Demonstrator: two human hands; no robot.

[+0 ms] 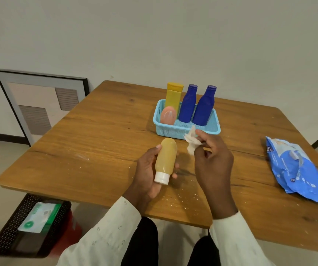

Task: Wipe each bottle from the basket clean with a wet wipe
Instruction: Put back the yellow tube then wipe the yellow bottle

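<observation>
My left hand (147,173) grips an amber bottle (166,156) with a white cap, held above the table with the cap toward me. Just right of it, my right hand (212,160) pinches a crumpled white wet wipe (191,141) between thumb and fingers; the wipe is a little apart from the bottle. Behind them the light blue basket (175,130) holds a yellow bottle (173,98), two dark blue bottles (188,104) (205,106) and a pink bottle (168,115).
A blue wet-wipe pack (298,169) lies at the table's right. White crumbs dot the wooden table (96,131) near its front edge. On the floor at left stands a black perforated crate (10,233) with a green pack; a framed picture (39,104) leans on the wall.
</observation>
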